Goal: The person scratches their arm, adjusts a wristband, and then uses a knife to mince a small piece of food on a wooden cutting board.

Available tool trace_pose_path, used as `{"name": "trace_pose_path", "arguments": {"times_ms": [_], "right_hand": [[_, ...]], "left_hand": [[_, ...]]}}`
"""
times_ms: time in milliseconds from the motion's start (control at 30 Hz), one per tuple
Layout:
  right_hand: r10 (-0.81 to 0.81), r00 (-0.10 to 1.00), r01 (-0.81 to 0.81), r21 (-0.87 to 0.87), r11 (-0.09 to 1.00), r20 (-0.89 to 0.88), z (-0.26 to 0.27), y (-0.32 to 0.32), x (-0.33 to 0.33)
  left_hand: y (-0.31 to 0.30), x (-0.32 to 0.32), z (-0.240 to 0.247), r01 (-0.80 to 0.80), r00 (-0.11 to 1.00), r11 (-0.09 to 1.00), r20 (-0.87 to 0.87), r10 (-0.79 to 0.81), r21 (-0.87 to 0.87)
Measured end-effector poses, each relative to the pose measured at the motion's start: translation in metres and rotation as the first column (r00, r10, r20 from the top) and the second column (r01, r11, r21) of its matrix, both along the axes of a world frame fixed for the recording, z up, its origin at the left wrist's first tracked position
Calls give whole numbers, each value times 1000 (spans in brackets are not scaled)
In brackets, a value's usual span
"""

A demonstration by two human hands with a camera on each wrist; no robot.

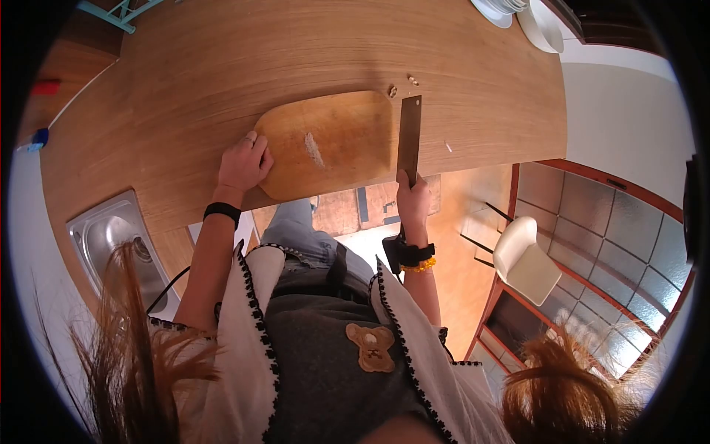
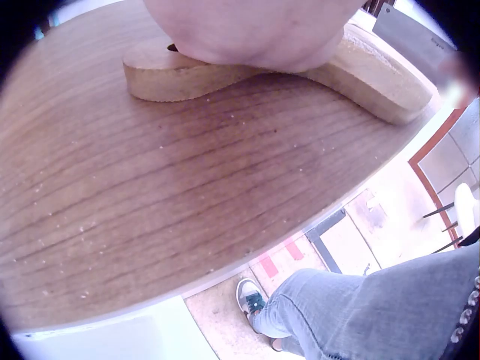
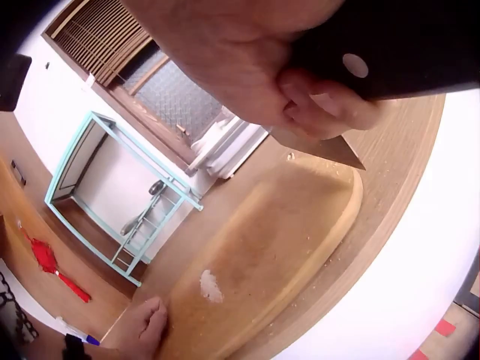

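A wooden cutting board (image 1: 347, 137) lies on the counter, with a small streak of pale crumbs (image 1: 314, 150) on its left half. My left hand (image 1: 245, 163) grips the board's left end; in the left wrist view the hand (image 2: 259, 30) covers part of the board's handle (image 2: 161, 79). Just off the board's right end, my right hand (image 1: 414, 198) holds a cleaver (image 1: 409, 137) by its handle, the blade pointing away from me. The right wrist view shows the right hand's fingers (image 3: 330, 109) curled round the black handle.
Small brown bits (image 1: 393, 91) lie beyond the board's far right corner, and a pale scrap (image 1: 448, 147) right of the cleaver. Stacked plates (image 1: 497, 10) and a white bowl (image 1: 540, 28) stand at the far right. A sink (image 1: 122, 240) is at the left, a white chair (image 1: 526, 260) at the right.
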State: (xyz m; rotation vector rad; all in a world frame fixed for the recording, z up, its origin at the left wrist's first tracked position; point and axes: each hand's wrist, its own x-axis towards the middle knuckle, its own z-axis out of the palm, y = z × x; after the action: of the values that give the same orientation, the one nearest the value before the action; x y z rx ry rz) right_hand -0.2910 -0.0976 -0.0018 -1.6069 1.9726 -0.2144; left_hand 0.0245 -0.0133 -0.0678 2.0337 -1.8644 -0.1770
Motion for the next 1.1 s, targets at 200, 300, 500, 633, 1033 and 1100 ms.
{"name": "trace_pose_path", "arguments": {"times_ms": [200, 300, 500, 633, 1033, 1100], "right_hand": [[91, 990, -94, -20, 995, -110, 4, 8, 24], [247, 951, -254, -16, 967, -184, 0, 21, 49], [343, 939, -343, -22, 939, 20, -4, 40, 99], [333, 937, -325, -83, 942, 109, -5, 36, 96], [33, 999, -32, 27, 999, -26, -4, 19, 10], [105, 988, -118, -117, 986, -111, -18, 29, 23]], "left_hand": [[0, 0, 0, 0, 1000, 1000, -4, 0, -25], [-1, -1, 2, 0, 1000, 1000, -6, 0, -7], [-2, 0, 2, 6, 1000, 1000, 8, -6, 12], [-2, 1, 6, 12, 1000, 1000, -20, -11, 5], [-3, 0, 4, 4, 1000, 999, -11, -4, -43], [-3, -1, 5, 2, 1000, 999, -14, -2, -36]]}}
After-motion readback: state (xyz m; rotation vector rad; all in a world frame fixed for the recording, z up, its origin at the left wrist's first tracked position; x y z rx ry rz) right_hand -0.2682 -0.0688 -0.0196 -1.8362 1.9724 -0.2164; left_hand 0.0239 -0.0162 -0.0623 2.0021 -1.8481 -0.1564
